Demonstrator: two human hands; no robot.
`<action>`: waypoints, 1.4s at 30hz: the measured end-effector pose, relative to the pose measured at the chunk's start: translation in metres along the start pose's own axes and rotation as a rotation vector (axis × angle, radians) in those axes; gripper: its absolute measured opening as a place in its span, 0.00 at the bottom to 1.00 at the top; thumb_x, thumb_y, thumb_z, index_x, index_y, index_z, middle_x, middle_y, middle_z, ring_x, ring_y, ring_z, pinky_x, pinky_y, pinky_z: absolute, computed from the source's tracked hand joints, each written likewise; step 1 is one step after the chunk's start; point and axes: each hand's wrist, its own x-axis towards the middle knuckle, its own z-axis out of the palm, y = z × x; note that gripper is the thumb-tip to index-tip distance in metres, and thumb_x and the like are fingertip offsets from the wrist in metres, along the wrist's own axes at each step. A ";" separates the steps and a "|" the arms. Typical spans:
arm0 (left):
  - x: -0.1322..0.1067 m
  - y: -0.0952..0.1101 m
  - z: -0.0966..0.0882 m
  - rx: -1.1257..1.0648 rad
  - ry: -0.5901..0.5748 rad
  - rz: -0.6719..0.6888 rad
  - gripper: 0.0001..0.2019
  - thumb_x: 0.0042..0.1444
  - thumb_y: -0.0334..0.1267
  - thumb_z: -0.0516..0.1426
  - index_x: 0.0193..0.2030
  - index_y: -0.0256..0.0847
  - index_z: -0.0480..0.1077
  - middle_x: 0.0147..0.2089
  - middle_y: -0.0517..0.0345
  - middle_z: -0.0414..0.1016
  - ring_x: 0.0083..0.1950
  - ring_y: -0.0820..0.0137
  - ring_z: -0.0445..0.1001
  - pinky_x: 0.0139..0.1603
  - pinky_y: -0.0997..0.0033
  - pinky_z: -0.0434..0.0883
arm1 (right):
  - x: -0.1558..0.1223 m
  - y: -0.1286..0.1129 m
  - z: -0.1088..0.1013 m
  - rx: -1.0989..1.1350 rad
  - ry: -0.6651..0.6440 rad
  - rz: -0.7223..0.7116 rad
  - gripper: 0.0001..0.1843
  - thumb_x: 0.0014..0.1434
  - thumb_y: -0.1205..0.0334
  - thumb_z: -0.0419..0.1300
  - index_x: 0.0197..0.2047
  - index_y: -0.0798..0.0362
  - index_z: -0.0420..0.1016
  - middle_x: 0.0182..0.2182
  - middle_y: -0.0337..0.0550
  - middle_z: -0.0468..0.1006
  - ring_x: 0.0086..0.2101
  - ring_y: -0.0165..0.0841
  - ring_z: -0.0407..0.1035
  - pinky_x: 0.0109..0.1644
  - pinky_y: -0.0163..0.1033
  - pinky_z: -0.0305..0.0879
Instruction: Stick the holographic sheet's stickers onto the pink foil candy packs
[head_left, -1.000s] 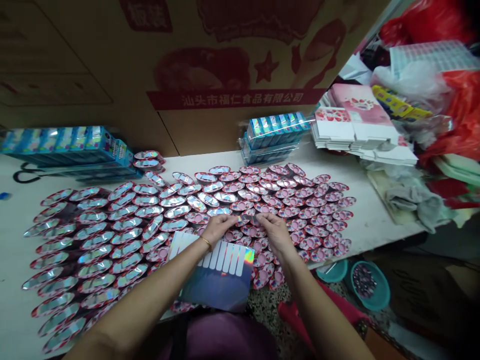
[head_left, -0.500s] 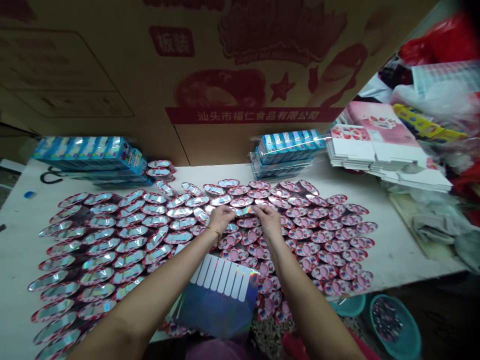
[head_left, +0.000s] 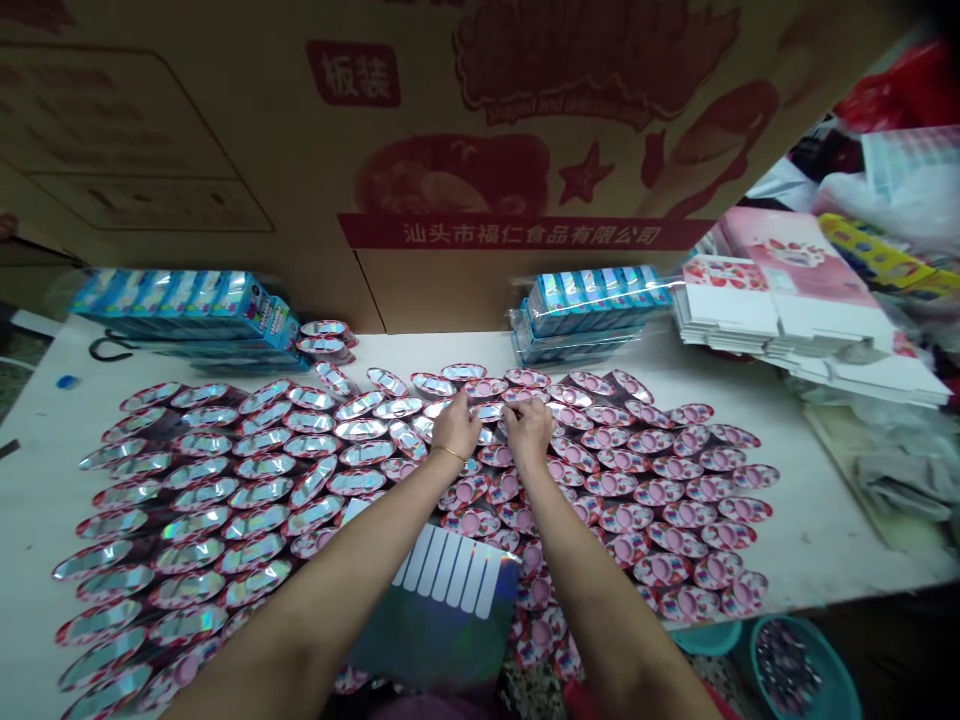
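The left hand point(head_left: 457, 430) and the right hand point(head_left: 529, 430) had their fingers curled inward, at either end of a silvery strip point(head_left: 490, 411) — whether they pinched it, I could not tell. The strip sat between them, over the oval-topped pieces point(head_left: 260, 490) crowding the white table point(head_left: 37, 520); those toward nine o'clock were mostly silver-topped, those toward three bore pink circles. Toward six o'clock from the hands lay a shiny sheet point(head_left: 435, 640) with a row of pale slots. A cardboard box point(head_left: 420, 130) rose at twelve, blue packs point(head_left: 172, 300) stood at ten, and pink-and-white cartons point(head_left: 795, 290) lay stacked at two — a teal basin point(head_left: 844, 680) sat below table level at four.
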 end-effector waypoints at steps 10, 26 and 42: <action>-0.011 0.010 -0.014 0.262 -0.110 0.007 0.19 0.52 0.35 0.49 0.53 0.40 0.59 0.43 0.46 0.69 0.40 0.60 0.70 0.37 0.65 0.64 | 0.002 -0.002 -0.020 -0.197 -0.168 -0.082 0.13 0.58 0.64 0.49 0.41 0.48 0.73 0.33 0.45 0.69 0.35 0.37 0.58 0.37 0.40 0.50; -0.092 -0.019 -0.052 0.259 -0.627 0.574 0.20 0.47 0.55 0.55 0.41 0.46 0.72 0.45 0.54 0.67 0.48 0.61 0.61 0.48 0.63 0.57 | -0.059 0.006 -0.113 0.258 -0.488 -0.181 0.14 0.59 0.59 0.50 0.43 0.49 0.74 0.34 0.43 0.73 0.37 0.33 0.66 0.41 0.38 0.63; -0.134 -0.017 -0.023 0.385 -0.672 0.502 0.07 0.52 0.41 0.55 0.34 0.40 0.70 0.41 0.54 0.72 0.46 0.63 0.66 0.46 0.63 0.58 | -0.168 -0.003 -0.125 0.027 -0.551 -0.318 0.14 0.61 0.64 0.49 0.48 0.51 0.70 0.32 0.44 0.72 0.35 0.33 0.64 0.39 0.37 0.63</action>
